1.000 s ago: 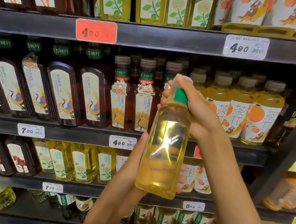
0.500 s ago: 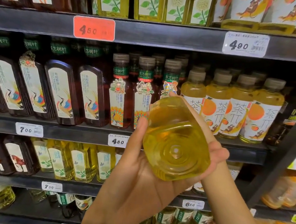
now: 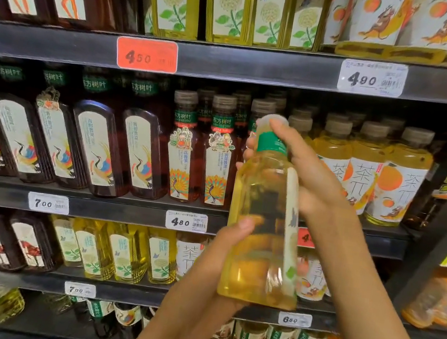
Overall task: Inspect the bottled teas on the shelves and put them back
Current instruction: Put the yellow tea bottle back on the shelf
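A bottle of pale yellow tea [image 3: 260, 222] with a green neck band and pale cap stands upright in front of the shelves, its label edge turned to the right. My right hand [image 3: 301, 167] grips its neck and shoulder from the right, fingers curled round the green band. My left hand [image 3: 219, 259] holds the lower body from the left, thumb pressed on the front, palm under the base. Behind it a black shelf [image 3: 128, 207] carries rows of dark tea bottles [image 3: 97, 146] and orange-labelled yellow bottles [image 3: 362, 173].
Shelves of bottled teas fill the view above and below, with price tags [image 3: 186, 221] on the black rails. A red tag [image 3: 146, 54] marks the upper rail. A dark diagonal shelf upright [image 3: 440, 233] runs down the right side, with orange drinks beyond it.
The bottle, upright a second ago, was tipped with its base toward me half a second ago. It now stands upright again, with my right hand back on the neck.
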